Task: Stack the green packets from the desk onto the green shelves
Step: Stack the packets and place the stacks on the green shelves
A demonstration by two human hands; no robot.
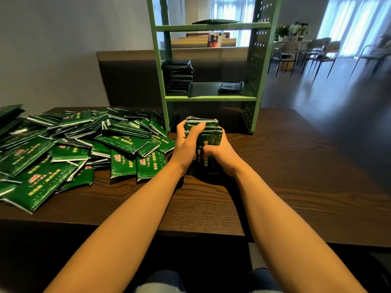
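I had both hands clamped on a bundle of green packets (209, 132) standing on the wooden desk (275, 176). Left hand (186, 144) fingers curled over its top, right hand (220, 153) gripped its side. Loose packet heap (74, 149) lay left. Beyond, the green shelves (211, 98) held a tall packet stack (178, 76) and a low stack (230, 87).

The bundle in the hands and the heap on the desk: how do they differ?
The bundle is stacked together, gripped by the left hand and right hand; the heap lies loose at all angles, untouched. The bundle holds few packets, the heap many. Both are the same green packets.
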